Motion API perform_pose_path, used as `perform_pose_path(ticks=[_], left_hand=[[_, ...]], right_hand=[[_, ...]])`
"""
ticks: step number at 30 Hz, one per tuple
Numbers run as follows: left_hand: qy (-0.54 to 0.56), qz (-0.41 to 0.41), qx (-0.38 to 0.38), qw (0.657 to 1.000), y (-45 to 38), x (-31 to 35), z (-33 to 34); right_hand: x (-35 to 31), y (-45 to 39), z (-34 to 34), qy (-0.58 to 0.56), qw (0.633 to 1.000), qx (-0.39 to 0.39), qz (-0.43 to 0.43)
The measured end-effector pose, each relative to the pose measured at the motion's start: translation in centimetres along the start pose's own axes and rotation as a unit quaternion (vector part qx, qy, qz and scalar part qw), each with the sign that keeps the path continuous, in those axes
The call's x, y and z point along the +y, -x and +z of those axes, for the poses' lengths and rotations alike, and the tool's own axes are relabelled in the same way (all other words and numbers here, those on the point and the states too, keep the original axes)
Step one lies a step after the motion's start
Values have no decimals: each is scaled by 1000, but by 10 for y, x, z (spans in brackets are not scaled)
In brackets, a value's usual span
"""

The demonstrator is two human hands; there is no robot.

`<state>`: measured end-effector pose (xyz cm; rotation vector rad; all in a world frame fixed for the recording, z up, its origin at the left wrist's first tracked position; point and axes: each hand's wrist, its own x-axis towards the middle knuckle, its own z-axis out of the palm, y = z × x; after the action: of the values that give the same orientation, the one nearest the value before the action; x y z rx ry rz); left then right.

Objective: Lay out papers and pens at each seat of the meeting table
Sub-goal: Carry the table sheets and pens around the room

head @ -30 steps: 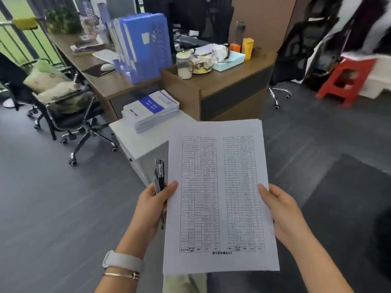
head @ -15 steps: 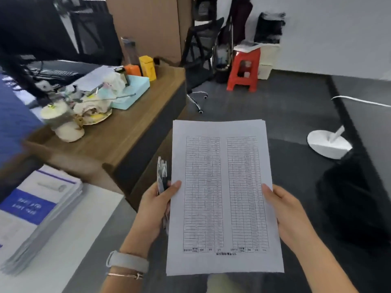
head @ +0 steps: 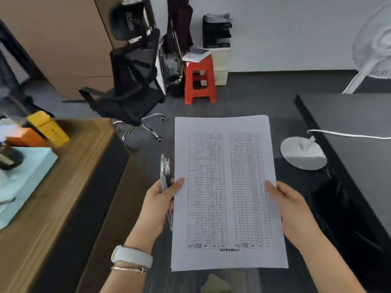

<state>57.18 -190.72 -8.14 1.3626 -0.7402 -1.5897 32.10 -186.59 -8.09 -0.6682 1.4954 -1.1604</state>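
Head view: you hold a stack of papers (head: 228,193) out in front of you with both hands, above the dark floor (head: 243,98). The top sheet is white and has two tall columns of small boxes printed on it. Your left hand (head: 157,205) grips the left edge of the papers, with the thumb on top. That same grip also holds a few pens (head: 165,176), which stick up just beside the left edge of the papers. Your right hand (head: 293,210) grips the right edge, thumb on top too. You wear a white watch (head: 131,255) and a thin bracelet (head: 129,269) on your left wrist.

On your left is a wooden counter (head: 53,208) with a yellow box (head: 49,129) and a pale blue box (head: 23,176) on it. On your right is a dark counter (head: 364,144) with a white cord (head: 347,135) across it. A black chair (head: 131,81) and a red stool (head: 200,79) stand farther back, near the white wall. The round white base (head: 302,153) of a fan sits on the floor near the dark counter.
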Motion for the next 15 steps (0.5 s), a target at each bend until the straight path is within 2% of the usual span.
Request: perform_pose_path(ticks=[6,11,15], left_hand=[[-8,-23,-2,1000,-153,57,54],[-30,1,-41,999,-312,105,102],[-63,9,-72,995,-441,169,152]], right_hand=[[-63,-144,15,11,1000,21,4],[-110,-292,32,7,998,54,2],[-167,-409,46,-3,996,89,-13]])
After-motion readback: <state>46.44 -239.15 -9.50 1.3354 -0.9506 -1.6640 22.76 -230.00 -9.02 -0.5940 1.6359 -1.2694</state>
